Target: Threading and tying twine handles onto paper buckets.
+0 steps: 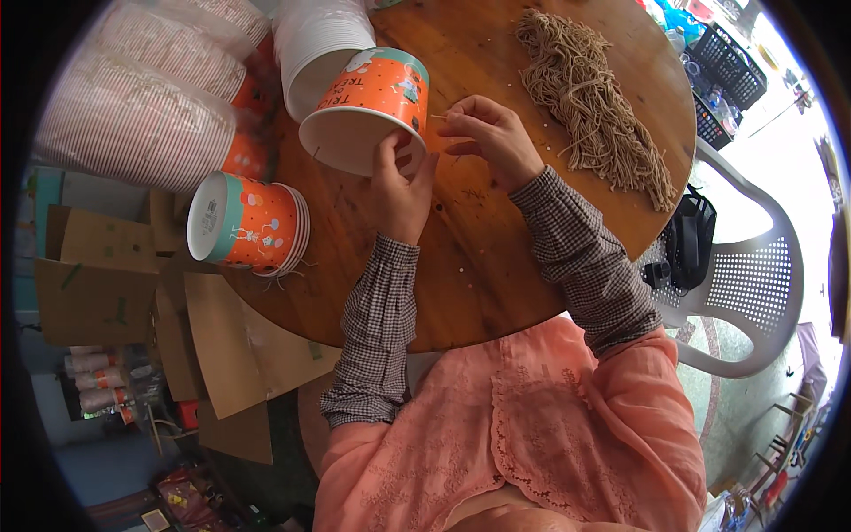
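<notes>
"Report the pose."

"From my station I see both forearms reaching forward over the table (461, 297), the right one angled inward."

"Hands?"

"Left hand (403, 191): partly curled, fingers inside the mouth of the orange paper bucket (383, 93) near its rim. Right hand (498, 146): just beside the bucket, thumb and forefinger pinched nearly together on a thin pale strand (439, 116); I cannot confirm its material."

"Bucket position?"

"Far side of the table, tilted, its round white mouth towards the wearer, against white nested tubs (324, 62)."

"Materials?"

"Table: glossy brown wood, curved edge. Right of the hands, a twisted tan cord bundle (594, 106). Left, a nested stack of printed buckets (266, 226) on its side. Beyond, cardboard boxes (235, 350)."
</notes>
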Action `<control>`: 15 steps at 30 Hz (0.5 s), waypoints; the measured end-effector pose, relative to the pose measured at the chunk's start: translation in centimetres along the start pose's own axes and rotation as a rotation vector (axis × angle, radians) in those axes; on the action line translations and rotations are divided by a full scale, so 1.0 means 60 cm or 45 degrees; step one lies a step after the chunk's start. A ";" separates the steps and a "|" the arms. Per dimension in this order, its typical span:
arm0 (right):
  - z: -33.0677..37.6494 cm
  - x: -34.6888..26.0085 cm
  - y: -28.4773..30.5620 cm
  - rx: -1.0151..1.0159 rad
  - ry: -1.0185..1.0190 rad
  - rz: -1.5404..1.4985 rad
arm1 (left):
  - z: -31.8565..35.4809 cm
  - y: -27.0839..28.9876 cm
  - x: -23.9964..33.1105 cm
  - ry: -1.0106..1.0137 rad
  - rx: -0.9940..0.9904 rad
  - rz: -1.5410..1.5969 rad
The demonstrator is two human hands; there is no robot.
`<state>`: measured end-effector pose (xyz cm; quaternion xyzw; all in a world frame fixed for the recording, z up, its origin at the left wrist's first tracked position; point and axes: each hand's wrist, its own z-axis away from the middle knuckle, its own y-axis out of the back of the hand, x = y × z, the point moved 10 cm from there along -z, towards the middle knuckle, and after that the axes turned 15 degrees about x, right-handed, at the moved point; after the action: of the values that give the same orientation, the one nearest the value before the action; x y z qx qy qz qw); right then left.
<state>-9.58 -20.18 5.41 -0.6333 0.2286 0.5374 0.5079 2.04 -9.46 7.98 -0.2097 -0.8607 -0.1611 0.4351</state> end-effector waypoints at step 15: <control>0.017 0.031 -0.038 0.074 0.255 0.021 | -0.005 0.016 0.012 0.085 -0.064 -0.127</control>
<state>-7.55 -17.94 4.73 -0.6671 0.2988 0.4685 0.4961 2.33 -8.59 8.82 -0.1720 -0.8507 -0.2112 0.4497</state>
